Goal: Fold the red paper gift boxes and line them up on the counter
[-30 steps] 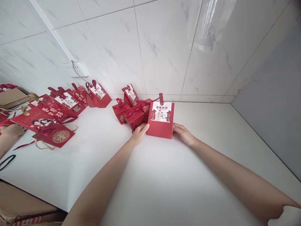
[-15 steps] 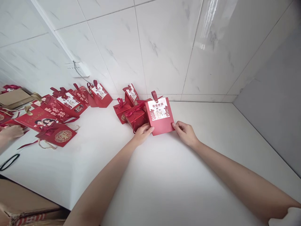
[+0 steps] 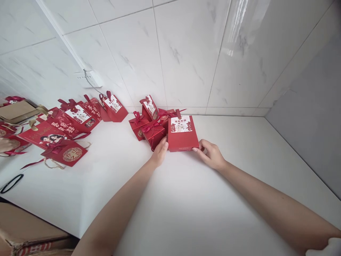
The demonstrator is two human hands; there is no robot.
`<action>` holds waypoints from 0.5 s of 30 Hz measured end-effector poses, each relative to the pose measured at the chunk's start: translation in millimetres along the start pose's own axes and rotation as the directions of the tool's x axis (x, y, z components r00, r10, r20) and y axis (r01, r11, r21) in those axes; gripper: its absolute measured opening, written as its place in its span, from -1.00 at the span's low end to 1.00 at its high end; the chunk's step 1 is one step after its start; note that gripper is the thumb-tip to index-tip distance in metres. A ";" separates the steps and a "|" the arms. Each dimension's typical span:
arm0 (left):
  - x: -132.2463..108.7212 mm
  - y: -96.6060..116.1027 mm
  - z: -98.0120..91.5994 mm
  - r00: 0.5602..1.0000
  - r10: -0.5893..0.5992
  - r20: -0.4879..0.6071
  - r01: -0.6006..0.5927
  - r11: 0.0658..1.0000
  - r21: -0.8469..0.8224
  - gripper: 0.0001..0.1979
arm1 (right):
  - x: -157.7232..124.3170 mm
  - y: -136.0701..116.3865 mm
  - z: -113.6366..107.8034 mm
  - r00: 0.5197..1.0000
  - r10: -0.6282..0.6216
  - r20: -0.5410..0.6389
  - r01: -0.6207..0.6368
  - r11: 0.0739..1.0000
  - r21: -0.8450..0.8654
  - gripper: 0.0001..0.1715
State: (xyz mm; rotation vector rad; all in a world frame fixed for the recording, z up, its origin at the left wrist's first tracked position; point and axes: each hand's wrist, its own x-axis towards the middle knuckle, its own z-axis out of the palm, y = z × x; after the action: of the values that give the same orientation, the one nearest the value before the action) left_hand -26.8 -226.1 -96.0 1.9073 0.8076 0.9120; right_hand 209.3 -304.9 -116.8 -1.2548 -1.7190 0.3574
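A red gift box [image 3: 182, 139] with a white label showing a couple and a dark red ribbon loop at its top is between my hands. It leans back, and its bottom edge faces me. My left hand [image 3: 160, 153] grips its lower left side, the fingers partly hidden behind it. At the lower right corner my right hand [image 3: 210, 153] pinches the box between thumb and fingers. Just left of it stand a small red box with a bow [image 3: 153, 133], another bow-tied box [image 3: 138, 124] and a labelled red box [image 3: 149, 106].
Several red gift boxes and bags [image 3: 65, 122] crowd the table's left side, where another person's hand [image 3: 5, 145] shows. A black loop [image 3: 11, 184] lies near the front edge. A cardboard box [image 3: 29, 227] stands at lower left. The tiled wall [image 3: 186, 64] bounds the white table [image 3: 170, 213].
The box in my hands has tilted back, so its bottom edge now shows. My right fingers have shifted round its lower corner. The other person's hand has moved left.
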 end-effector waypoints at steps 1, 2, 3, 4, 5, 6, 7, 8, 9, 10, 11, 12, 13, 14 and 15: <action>-1.2 1.8 1.0 0.998 0.061 0.003 -0.061 0.996 0.063 -0.37 | 0.1 0.7 -0.4 0.999 -0.003 -0.051 0.003 1.000 0.000 -0.65; -2.3 3.8 2.0 0.996 0.093 0.001 -0.092 0.984 0.152 -0.38 | 0.4 1.3 -0.9 0.996 -0.004 -0.087 0.005 1.000 0.004 -0.66; -3.3 5.6 2.7 0.995 0.100 -0.004 -0.096 0.963 0.254 -0.39 | 0.8 1.6 -1.3 0.995 -0.002 -0.104 0.003 1.000 0.012 -0.66; -4.0 6.9 3.1 0.996 0.093 -0.014 -0.082 0.934 0.349 -0.42 | 1.4 1.8 -1.6 0.995 0.006 -0.104 -0.004 1.000 0.021 -0.66; -4.6 7.5 3.0 0.996 0.083 -0.024 -0.065 0.902 0.426 -0.46 | 2.0 2.0 -1.9 0.996 0.019 -0.085 -0.017 0.999 0.029 -0.66; -4.9 7.2 2.3 0.997 0.077 -0.026 -0.055 0.875 0.481 -0.51 | 2.6 2.2 -2.1 0.998 0.036 -0.051 -0.035 0.999 0.033 -0.64; -5.0 5.9 1.1 0.997 0.077 -0.019 -0.056 0.855 0.516 -0.56 | 3.2 2.4 -2.2 0.998 0.055 -0.009 -0.055 0.998 0.033 -0.63; -5.0 3.8 -0.5 0.997 0.081 -0.004 -0.066 0.843 0.534 -0.59 | 3.8 2.6 -2.4 0.997 0.074 0.036 -0.075 0.997 0.031 -0.61; -4.9 1.2 -2.3 0.996 0.090 0.012 -0.082 0.837 0.541 -0.62 | 4.3 2.8 -2.6 0.993 0.090 0.076 -0.093 0.995 0.028 -0.59; -4.7 -1.8 -4.2 0.995 0.100 0.028 -0.099 0.837 0.539 -0.63 | 4.7 3.0 -2.9 0.988 0.106 0.110 -0.109 0.994 0.027 -0.57; -4.5 -4.7 -5.8 0.993 0.112 0.035 -0.113 0.839 0.533 -0.63 | 5.0 3.0 -3.2 0.983 0.119 0.137 -0.124 0.992 0.029 -0.56; -4.3 -7.4 -7.2 0.992 0.125 0.032 -0.122 0.839 0.530 -0.62 | 5.1 2.9 -3.6 0.979 0.129 0.157 -0.137 0.990 0.036 -0.56; -4.2 -9.6 -8.1 0.990 0.139 0.022 -0.129 0.834 0.536 -0.60 | 5.1 2.7 -4.1 0.976 0.135 0.173 -0.145 0.988 0.047 -0.56; -4.1 -11.3 -8.7 0.988 0.156 0.008 -0.134 0.823 0.552 -0.57 | 4.9 2.3 -4.5 0.973 0.135 0.187 -0.148 0.987 0.060 -0.56; -4.1 -12.3 -9.0 0.985 0.173 -0.007 -0.137 0.804 0.578 -0.55 | 4.7 1.8 -4.9 0.972 0.131 0.197 -0.148 0.986 0.076 -0.56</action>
State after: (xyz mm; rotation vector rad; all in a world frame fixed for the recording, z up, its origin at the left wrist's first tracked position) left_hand -38.7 -220.4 -104.6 2.5165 1.0642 0.8869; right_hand 214.2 -301.5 -113.2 -1.3134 -1.7576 0.6504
